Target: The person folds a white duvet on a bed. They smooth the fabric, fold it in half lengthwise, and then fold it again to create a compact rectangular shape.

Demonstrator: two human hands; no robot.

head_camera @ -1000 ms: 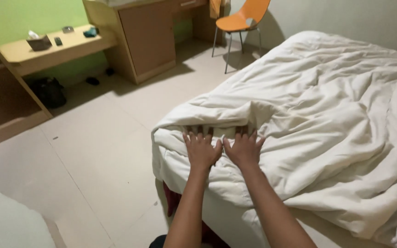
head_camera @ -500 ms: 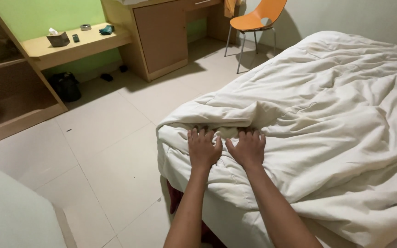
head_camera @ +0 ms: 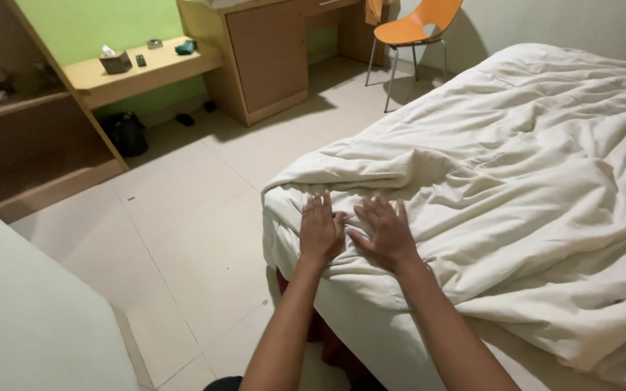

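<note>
Both your hands lie flat on the white duvet [head_camera: 487, 181] at the near corner of the bed [head_camera: 371, 318], palms down, fingers spread and holding nothing. Your left hand [head_camera: 321, 230] sits just inside the bed's left edge; your right hand [head_camera: 385, 233] lies just beside it, thumb nearly touching, angled a little toward the bed's middle. Straight ahead of your fingertips runs a thick rolled fold [head_camera: 356, 170] of the duvet, near but not touching them. Its long axis crosses in front of both hands, running from the left edge toward the bed's middle. The left hand is nearer its free end at the corner; the right is nearer where the fold merges into the crumpled bulk that stretches away toward the far right
</note>
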